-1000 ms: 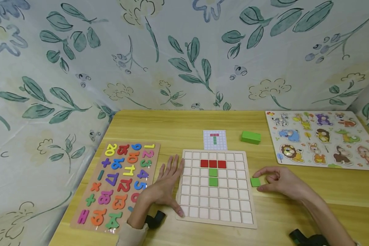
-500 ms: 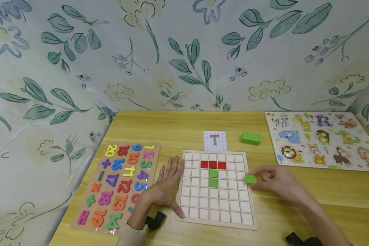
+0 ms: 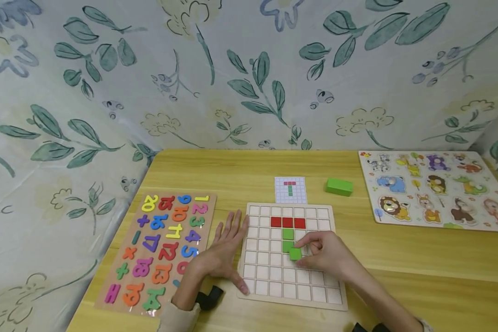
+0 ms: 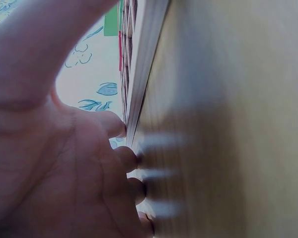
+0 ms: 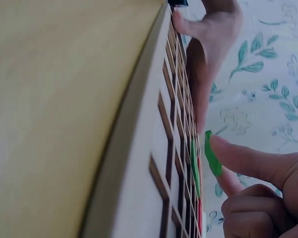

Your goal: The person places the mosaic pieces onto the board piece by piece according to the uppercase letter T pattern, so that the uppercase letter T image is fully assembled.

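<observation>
My right hand [image 3: 328, 254] pinches a small green square tile [image 3: 295, 254] between thumb and index finger. In the right wrist view that tile [image 5: 213, 153] is held just above the wooden grid board [image 5: 139, 163]. On the grid board [image 3: 269, 286], three red tiles [image 3: 287, 222] form a row, with two green tiles [image 3: 288, 234] in a column under the middle one. The held tile overlaps the lower green tile's corner in the head view. My left hand [image 3: 222, 258] lies spread along the board's left edge, thumb at the lower corner and fingertips by the upper side.
A small pattern card [image 3: 290, 190] with a red and green T lies behind the board. To its right is a green block [image 3: 339, 186]. A number puzzle [image 3: 149, 258] lies at left, an animal puzzle [image 3: 435, 191] at back right. A patterned cloth [image 3: 249, 78] hangs behind.
My right hand has carried the green tile leftward from beside the board's right edge to over the board's middle. The left hand has stayed in place.
</observation>
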`<state>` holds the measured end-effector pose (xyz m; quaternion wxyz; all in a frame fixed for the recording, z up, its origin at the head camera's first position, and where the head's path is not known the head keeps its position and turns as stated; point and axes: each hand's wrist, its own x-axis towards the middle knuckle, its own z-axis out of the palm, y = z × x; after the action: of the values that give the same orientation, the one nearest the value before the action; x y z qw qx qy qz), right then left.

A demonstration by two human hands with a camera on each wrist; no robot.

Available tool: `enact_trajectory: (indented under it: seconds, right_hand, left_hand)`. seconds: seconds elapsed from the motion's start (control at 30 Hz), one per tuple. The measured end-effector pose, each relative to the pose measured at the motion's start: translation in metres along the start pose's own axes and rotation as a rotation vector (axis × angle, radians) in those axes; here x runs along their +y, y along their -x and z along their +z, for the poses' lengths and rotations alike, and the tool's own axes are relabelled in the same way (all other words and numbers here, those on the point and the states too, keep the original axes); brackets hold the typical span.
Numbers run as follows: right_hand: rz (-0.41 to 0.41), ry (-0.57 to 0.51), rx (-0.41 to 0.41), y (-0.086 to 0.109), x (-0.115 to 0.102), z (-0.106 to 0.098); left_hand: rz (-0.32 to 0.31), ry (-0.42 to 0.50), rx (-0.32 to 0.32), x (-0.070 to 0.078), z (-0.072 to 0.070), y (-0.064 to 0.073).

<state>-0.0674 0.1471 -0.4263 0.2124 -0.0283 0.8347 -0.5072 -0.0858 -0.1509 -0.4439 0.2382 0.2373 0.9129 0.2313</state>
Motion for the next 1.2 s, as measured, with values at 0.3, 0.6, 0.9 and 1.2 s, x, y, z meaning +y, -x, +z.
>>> enact_trajectory:
  seconds: [0.3, 0.6, 0.9, 1.2]
  right_hand:
    - [0.022, 0.099, 0.044, -0.001, -0.009, 0.023]
    - [0.023, 0.131, 0.074, 0.000, -0.010, 0.029]
    - [-0.055, 0.181, 0.054, 0.000, -0.003, 0.023]
    - [-0.111, 0.115, -0.056, -0.001, 0.008, 0.012]
  left_hand:
    - [0.000, -0.006, -0.001, 0.000, 0.000, 0.000]
    - [-0.004, -0.018, -0.002, 0.000, 0.000, 0.000]
    - [0.002, -0.022, 0.003, 0.000, -0.001, 0.001]
    - [0.002, -0.013, 0.001, 0.001, -0.001, 0.001]
